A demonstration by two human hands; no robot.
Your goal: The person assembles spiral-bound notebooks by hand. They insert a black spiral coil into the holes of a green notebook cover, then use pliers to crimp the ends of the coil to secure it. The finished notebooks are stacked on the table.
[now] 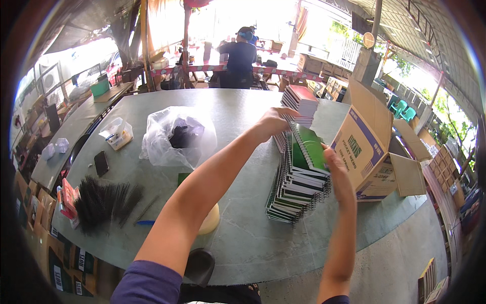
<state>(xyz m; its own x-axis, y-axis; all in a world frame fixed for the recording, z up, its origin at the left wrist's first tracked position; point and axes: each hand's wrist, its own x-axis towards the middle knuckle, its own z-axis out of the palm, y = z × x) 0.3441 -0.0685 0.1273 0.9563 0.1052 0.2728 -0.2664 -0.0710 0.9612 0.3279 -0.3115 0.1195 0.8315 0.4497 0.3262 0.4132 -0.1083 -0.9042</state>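
Observation:
A tall, uneven stack of spiral-bound notebooks (298,195) stands right of the middle of the table, the wire coils showing along its sides. On its top lies a green-covered spiral notebook (308,148), tilted. My right hand (338,166) is closed on this notebook's right edge. At the far end of the notebook, my left hand (273,124) reaches over with its fingers stretched out, close by the coil. Just beyond it rises a second stack of notebooks with a reddish cover on top (302,96).
An open cardboard carton (360,144) stands right of the stacks, flaps spread. Leftward are a clear plastic bag (161,139) with dark contents, a small tub (117,134), a phone (101,163), black spiral coils (104,202) and a blue pen (147,223). Another person (241,58) sits beyond.

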